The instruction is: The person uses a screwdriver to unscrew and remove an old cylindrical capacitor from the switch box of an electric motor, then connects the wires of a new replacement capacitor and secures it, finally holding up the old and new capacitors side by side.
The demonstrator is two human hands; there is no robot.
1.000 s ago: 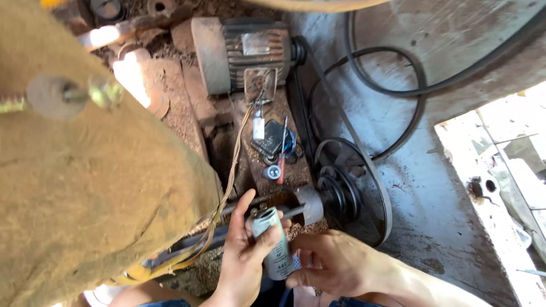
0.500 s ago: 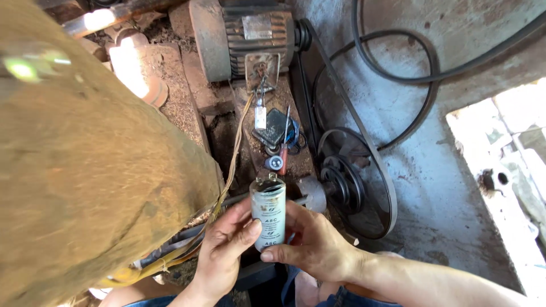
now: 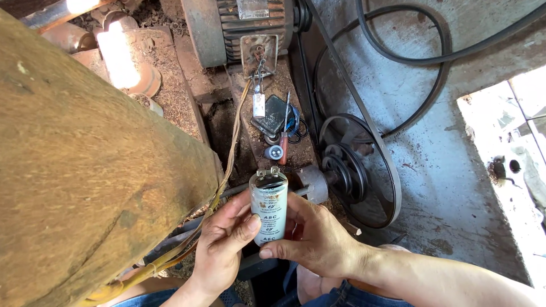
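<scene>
Both hands hold a silver cylindrical capacitor (image 3: pixel 269 207) upright, its metal terminals pointing up. My left hand (image 3: pixel 224 244) grips its left side with the thumb across the label. My right hand (image 3: pixel 315 239) wraps its right side and lower end. Just beyond it lie a grey shaft and a pulley wheel (image 3: pixel 344 170) with a black belt (image 3: pixel 364 122). Farther up sits an electric motor (image 3: pixel 239 25) with loose wires hanging from its terminal box.
A large tan rounded machine body (image 3: pixel 85 170) fills the left. A red-handled screwdriver (image 3: pixel 283 139), a dark cover plate (image 3: pixel 273 116) and a small grey cap (image 3: pixel 274 152) lie on the sawdust-covered base. Grey concrete floor (image 3: pixel 449 170) spreads to the right; a yellow cable (image 3: pixel 227 165) runs downward.
The capacitor has been turned from tilted to upright and raised, label facing me. Both hands closed around it; the view shifted closer and slightly downward.
</scene>
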